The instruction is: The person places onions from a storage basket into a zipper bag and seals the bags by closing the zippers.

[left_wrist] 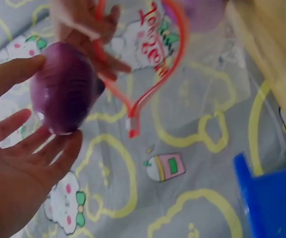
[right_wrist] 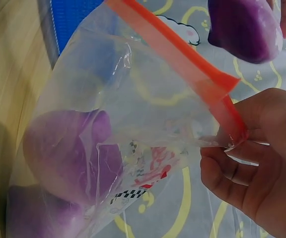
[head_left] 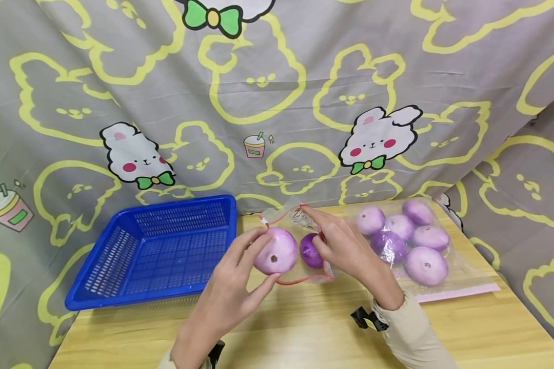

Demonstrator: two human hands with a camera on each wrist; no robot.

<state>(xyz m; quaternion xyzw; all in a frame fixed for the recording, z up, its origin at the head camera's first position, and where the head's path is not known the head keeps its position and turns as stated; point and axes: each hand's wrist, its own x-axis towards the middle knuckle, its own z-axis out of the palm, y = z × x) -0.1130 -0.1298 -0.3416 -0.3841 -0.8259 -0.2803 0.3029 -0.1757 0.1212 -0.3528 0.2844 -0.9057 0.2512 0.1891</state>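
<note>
In the head view my left hand holds a round purple onion between fingers and thumb. The same onion fills the grip in the left wrist view. My right hand pinches the red edge of a clear zip bag; in the right wrist view that red-edged bag hangs with its mouth spread. Inside it lie purple onions, at least two. The held onion is outside the bag's mouth, to its left in the head view.
Left on the wooden table stands a blue plastic basket. Another clear bag with a pink edge lies at the right with several purple onions in it. A patterned cloth hangs behind.
</note>
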